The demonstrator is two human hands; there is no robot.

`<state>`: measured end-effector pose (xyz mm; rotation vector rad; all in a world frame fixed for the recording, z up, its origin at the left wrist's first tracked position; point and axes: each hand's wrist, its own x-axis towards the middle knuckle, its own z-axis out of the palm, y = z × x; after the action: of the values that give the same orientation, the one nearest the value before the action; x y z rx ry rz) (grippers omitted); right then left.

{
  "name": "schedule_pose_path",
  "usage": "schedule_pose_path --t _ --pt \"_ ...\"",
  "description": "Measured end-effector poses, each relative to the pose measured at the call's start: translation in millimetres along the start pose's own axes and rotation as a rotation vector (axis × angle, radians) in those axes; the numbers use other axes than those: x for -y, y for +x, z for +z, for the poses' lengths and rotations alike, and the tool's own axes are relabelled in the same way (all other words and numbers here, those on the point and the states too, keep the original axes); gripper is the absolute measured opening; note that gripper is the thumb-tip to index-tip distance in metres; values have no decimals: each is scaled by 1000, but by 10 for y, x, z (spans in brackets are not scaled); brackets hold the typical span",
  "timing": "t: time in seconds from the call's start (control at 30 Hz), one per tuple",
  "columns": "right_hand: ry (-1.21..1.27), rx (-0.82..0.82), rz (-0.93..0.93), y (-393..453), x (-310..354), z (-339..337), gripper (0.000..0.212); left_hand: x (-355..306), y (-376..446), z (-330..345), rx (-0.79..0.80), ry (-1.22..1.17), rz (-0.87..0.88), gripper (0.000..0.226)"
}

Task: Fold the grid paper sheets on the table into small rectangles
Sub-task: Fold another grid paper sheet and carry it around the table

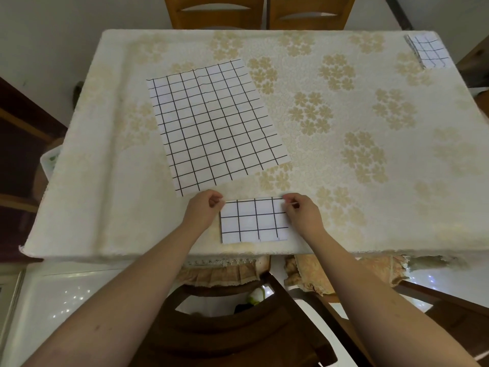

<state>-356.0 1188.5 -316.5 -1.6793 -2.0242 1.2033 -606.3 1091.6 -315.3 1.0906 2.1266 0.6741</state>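
Left hand: left hand [202,207] rests at the upper left corner of the folded sheet [254,220], fingers curled in and pinching that corner against the thumb.
Right hand: right hand [301,211] is at the upper right corner of the same sheet, fingertips pinched on its top edge, wrist lying over the sheet's right side.
Folded sheet: white paper with a black hand-ruled grid, folded down to a small rectangle about four squares wide and three high; stacked layers show as a thin dark line along its left edge. It lies flat near the front edge of the table [105,207], between the two hands.
Unfolded sheet: a full grid sheet [215,123] lies open and flat just beyond the left hand, turned slightly askew; its near corner comes close to the left knuckles. Its lines are a little wavy.
Far pile: another small folded grid piece [430,51] sits at the far right corner of the table, well apart from the others.
Table cover: cream cloth with pale gold flower clusters.
Chairs: two wooden chair backs [259,11] stand beyond the far edge; a dark chair [238,327] is below the near edge.
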Motion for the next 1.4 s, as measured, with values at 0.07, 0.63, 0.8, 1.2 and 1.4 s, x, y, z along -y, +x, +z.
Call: schedule_pose_path --t 0.07,0.63,0.8,1.2,1.4 --pt "-46 8 -59 15 56 57 28 -12 30 36 -3 27 -25 19" --pt "-495 171 -246 250 327 312 32 -50 91 -120 128 39 22 3" --pt "-501 177 -197 318 412 281 23 -37 98 -117 128 -83 -49 9" --pt "-121 196 -80 365 351 92 16 23 -32 -65 288 -288 -205 18" --pt "-141 300 9 293 198 -68 21 17 -62 -96 282 -321 -195 9"
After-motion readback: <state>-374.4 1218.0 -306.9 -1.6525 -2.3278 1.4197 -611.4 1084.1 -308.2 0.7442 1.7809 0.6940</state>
